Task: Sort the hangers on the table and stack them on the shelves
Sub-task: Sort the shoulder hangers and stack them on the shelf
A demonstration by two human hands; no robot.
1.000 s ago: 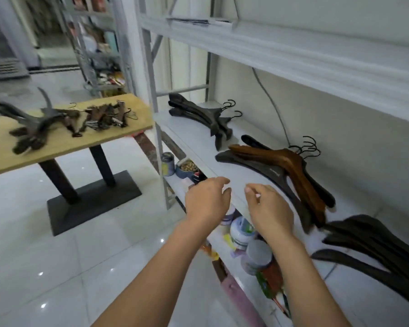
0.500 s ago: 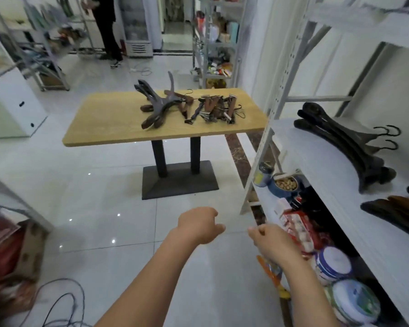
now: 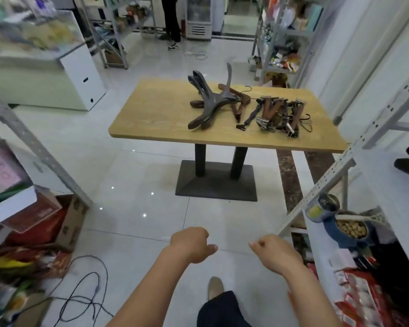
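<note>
Left hand (image 3: 191, 244) and right hand (image 3: 274, 253) were empty, hangers (image 3: 213, 102) ahead on the desk (image 3: 156, 114)
Both hands hung side by side and apart, fingers loosely curled and holding nothing. The hangers lay heaped on the desk's far right part, well ahead of both hands. The shelf (image 3: 376, 175) stood to the right of the right hand

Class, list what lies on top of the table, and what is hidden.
On the table: a heap of coat hangers and, beside it, a pile of clip hangers. Overlap hides the lower ones.
</note>
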